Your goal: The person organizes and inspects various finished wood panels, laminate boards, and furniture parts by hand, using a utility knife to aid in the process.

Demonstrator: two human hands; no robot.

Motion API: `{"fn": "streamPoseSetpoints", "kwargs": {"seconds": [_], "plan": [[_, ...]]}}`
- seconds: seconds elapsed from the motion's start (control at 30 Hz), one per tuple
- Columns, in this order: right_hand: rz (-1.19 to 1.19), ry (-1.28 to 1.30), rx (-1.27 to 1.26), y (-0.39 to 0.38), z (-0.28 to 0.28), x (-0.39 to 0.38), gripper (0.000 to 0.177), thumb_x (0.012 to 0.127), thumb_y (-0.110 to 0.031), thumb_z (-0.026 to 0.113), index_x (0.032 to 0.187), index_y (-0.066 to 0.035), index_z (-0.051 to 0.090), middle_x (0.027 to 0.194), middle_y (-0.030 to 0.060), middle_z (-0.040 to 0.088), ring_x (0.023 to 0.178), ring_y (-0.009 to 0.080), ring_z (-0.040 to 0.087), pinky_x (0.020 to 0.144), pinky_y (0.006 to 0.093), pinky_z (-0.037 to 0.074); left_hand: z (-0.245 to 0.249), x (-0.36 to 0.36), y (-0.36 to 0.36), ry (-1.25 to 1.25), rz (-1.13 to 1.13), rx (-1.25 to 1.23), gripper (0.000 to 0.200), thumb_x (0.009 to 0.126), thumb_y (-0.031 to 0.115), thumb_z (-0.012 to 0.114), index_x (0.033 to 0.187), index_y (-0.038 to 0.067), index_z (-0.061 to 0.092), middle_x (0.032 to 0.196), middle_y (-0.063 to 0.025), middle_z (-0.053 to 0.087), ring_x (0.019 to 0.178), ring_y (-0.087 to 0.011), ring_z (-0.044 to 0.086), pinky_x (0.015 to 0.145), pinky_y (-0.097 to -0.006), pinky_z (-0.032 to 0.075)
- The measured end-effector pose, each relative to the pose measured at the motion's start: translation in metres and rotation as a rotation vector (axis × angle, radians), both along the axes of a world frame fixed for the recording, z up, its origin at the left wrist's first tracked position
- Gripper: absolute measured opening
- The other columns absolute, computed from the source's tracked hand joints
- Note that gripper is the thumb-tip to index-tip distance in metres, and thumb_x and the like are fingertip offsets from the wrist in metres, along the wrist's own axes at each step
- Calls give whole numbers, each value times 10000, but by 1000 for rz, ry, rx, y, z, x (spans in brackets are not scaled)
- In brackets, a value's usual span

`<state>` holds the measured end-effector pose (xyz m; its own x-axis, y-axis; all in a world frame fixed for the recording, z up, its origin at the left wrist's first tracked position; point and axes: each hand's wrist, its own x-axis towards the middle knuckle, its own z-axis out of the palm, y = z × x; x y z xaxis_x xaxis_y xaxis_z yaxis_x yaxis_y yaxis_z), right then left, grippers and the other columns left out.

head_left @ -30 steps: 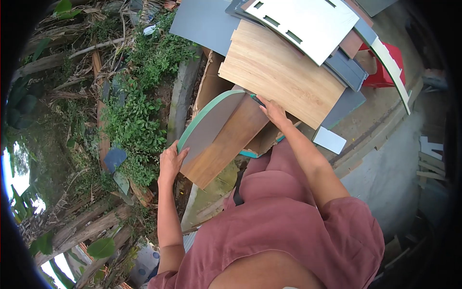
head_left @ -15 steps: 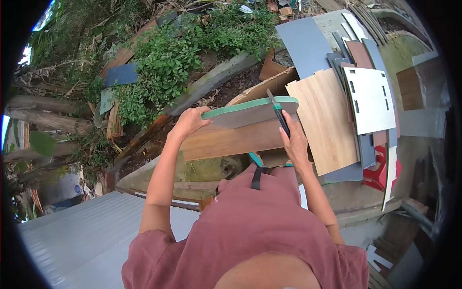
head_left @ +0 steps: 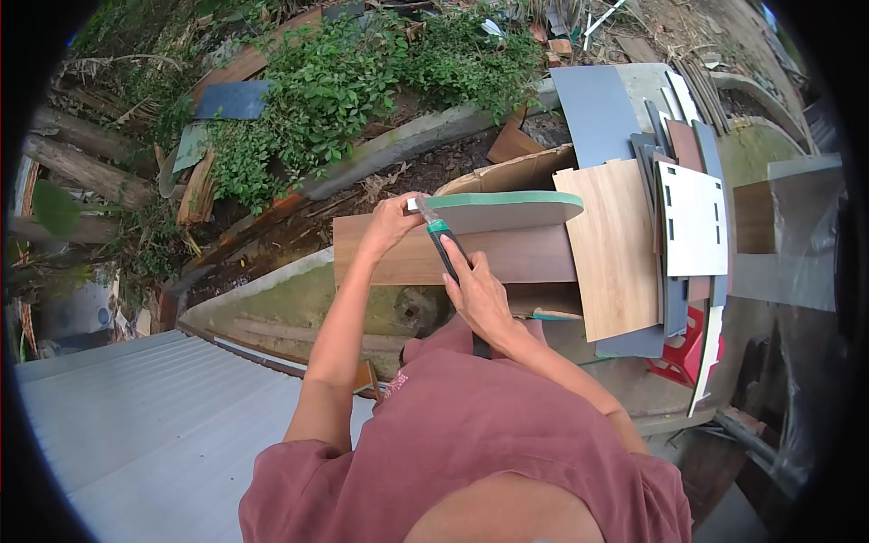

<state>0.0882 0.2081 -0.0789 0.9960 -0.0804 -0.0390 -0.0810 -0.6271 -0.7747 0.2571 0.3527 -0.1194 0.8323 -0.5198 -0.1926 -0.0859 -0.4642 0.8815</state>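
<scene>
My left hand (head_left: 391,226) grips the left end of a grey board (head_left: 516,214) with a green edge band and a rounded right end. A small white patch shows at that end, beside my fingertips. In my right hand (head_left: 482,297) is a utility knife (head_left: 440,237) with a black and green handle. Its blade points up and left and overlaps the board's green edge close to my left fingers. Behind and below the board lies a brown wood-grain plank (head_left: 534,256).
An open cardboard box (head_left: 516,170) sits beyond the board. To the right, a light wood panel (head_left: 615,253) leans by stacked panels, a slotted white panel (head_left: 695,222) and a red plastic stool (head_left: 681,355). Corrugated metal roofing (head_left: 163,434) spreads at lower left; shrubs (head_left: 317,100) grow ahead.
My right hand has brought the knife leftward along the board, from near its rounded end to its left end. The board has shifted slightly right in view, still in my left hand.
</scene>
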Motion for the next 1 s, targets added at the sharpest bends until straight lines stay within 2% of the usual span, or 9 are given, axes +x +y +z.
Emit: {"fn": "streamPoseSetpoints", "kwargs": {"seconds": [0.1, 0.17, 0.3, 0.43, 0.5, 0.67, 0.73, 0.93, 1.0], "plan": [[-38, -29, -97, -1, -2, -2, 605, 850, -155, 590, 1391, -253, 336, 935, 172, 454, 715, 355, 576, 573, 452, 502, 1, -1, 1, -57, -22, 29, 272, 780, 149, 666, 1024, 29, 646, 816, -71, 684, 727, -127, 613, 690, -284, 477], [-44, -88, -251, -7, -5, -5, 603, 846, -160, 594, 1387, -265, 347, 936, 170, 450, 721, 341, 584, 546, 437, 508, 3, -1, 0, -22, -22, -21, 275, 782, 172, 685, 1017, 34, 652, 808, -50, 683, 723, -107, 604, 683, -275, 476], [-105, -3, -395, -26, 4, -10, 602, 846, -169, 595, 1387, -265, 349, 934, 178, 459, 728, 332, 592, 551, 428, 514, 8, -3, -2, -30, -42, 18, 294, 775, 196, 715, 1017, 39, 655, 795, -23, 676, 713, -85, 587, 676, -256, 471], [-155, -38, -231, -41, 8, -16, 585, 861, -179, 580, 1391, -251, 342, 932, 195, 466, 713, 347, 594, 569, 438, 511, 6, 0, -3, -22, -30, 45, 296, 771, 181, 729, 1018, 36, 654, 795, -1, 659, 723, -68, 566, 673, -233, 461], [-149, 32, -127, -41, 8, -18, 572, 873, -181, 568, 1393, -238, 337, 933, 212, 472, 692, 367, 592, 586, 448, 507, 4, 0, -3, -35, -45, 76, 290, 772, 172, 727, 1018, 37, 654, 798, 2, 654, 727, -64, 561, 674, -227, 457], [-203, -3, -111, -49, -6, -22, 575, 869, -173, 574, 1390, -241, 340, 924, 199, 466, 694, 366, 591, 577, 448, 503, -5, 2, 0, 13, -25, -6, 293, 768, 170, 734, 1020, 42, 657, 810, 20, 643, 731, -57, 544, 671, -217, 448], [-237, 6, -211, -64, -11, -26, 571, 862, -168, 582, 1381, -243, 357, 918, 190, 463, 727, 359, 597, 581, 445, 506, -1, 1, -3, 8, -34, 38, 285, 767, 161, 735, 1012, 36, 661, 811, 26, 640, 728, -58, 538, 669, -217, 446], [-311, -33, -220, -102, -16, -35, 572, 857, -162, 592, 1377, -249, 369, 903, 183, 466, 720, 358, 588, 582, 459, 487, 5, 1, -7, -20, -23, 101, 292, 763, 155, 743, 1015, 32, 663, 798, 23, 639, 723, -57, 535, 665, -219, 445], [-401, 49, -202, -120, -23, -39, 564, 871, -181, 578, 1385, -247, 356, 892, 182, 473, 724, 362, 586, 596, 460, 484, 11, -2, -11, 7, 9, 86, 296, 760, 156, 748, 1014, 29, 663, 794, 23, 637, 728, -55, 534, 667, -217, 442]]}}
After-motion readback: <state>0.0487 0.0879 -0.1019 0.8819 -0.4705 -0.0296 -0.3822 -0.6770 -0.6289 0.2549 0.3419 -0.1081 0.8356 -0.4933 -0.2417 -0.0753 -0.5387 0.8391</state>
